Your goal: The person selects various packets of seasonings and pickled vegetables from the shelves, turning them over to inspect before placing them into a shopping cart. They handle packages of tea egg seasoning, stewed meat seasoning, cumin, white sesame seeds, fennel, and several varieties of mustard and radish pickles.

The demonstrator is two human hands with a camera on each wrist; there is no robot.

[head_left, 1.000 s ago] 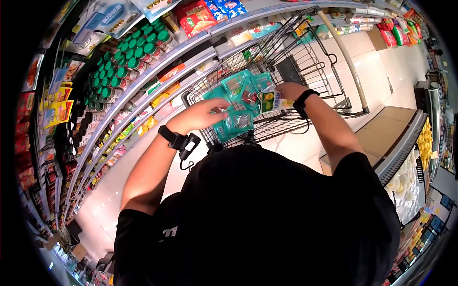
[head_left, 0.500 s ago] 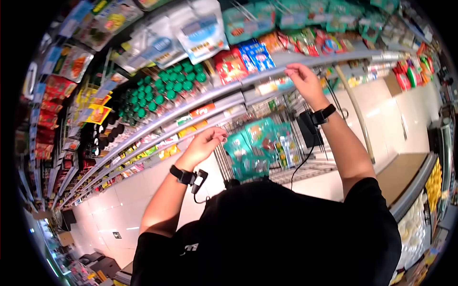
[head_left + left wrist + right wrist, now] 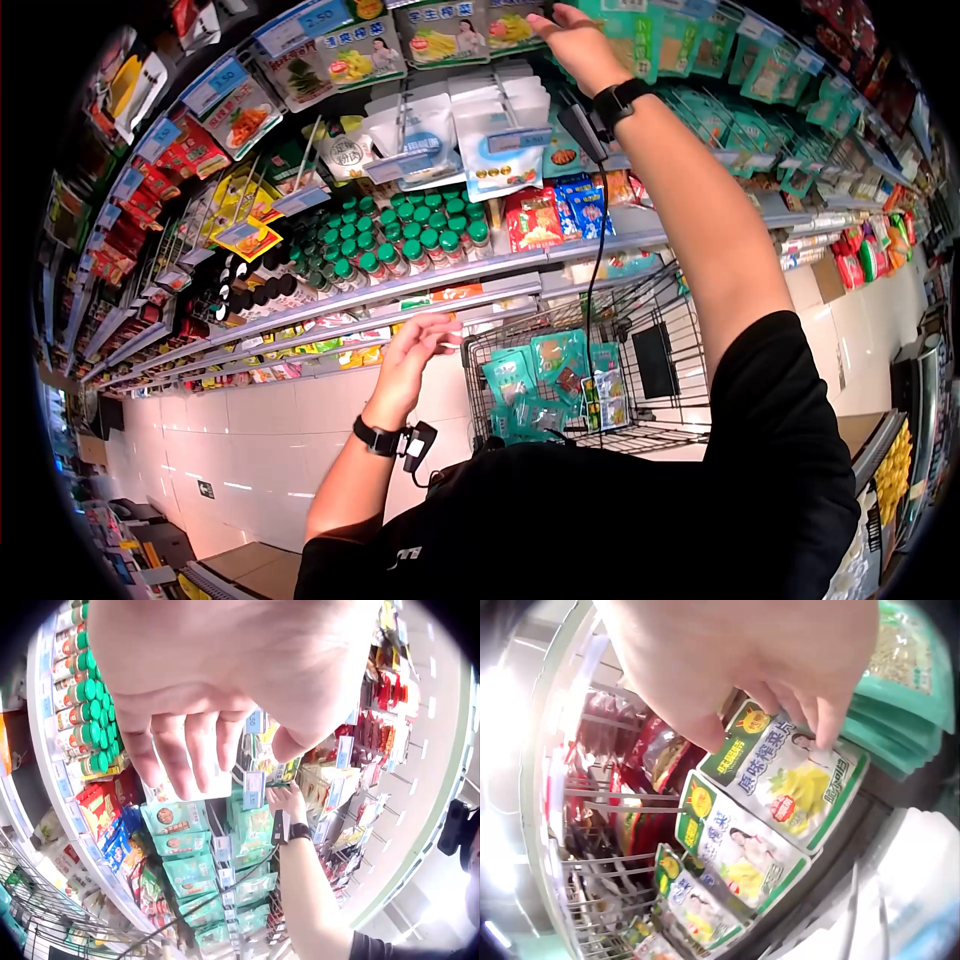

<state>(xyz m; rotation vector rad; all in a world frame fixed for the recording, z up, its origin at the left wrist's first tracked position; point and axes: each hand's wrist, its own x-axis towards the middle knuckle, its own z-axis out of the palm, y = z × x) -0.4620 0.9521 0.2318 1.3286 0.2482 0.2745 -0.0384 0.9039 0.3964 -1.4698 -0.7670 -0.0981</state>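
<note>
My right hand (image 3: 560,30) is raised to the top row of hanging packets. In the right wrist view its fingers (image 3: 829,720) and thumb lie on the front of a white, green-edged pickle packet (image 3: 795,780) that hangs on a peg; the same packet (image 3: 508,27) shows in the head view. More packets of this kind (image 3: 735,847) hang to its left. My left hand (image 3: 425,340) hovers at chest height in front of the lower shelves, fingers loosely curled, holding nothing (image 3: 195,742). The left wrist view also shows the right hand (image 3: 287,802) up at the packets.
A wire shopping cart (image 3: 690,330) stands just below, with several teal packets (image 3: 540,385) in it. Green-capped jars (image 3: 400,240), white pouches (image 3: 450,130) and red packets (image 3: 535,215) fill the shelves ahead. Teal packets (image 3: 760,90) hang to the right. Tiled floor (image 3: 260,430) runs left.
My right hand rose from the cart, where it held a packet, to the top hanging row. My left hand lifted out of the cart. The head view tilted up toward the shelves.
</note>
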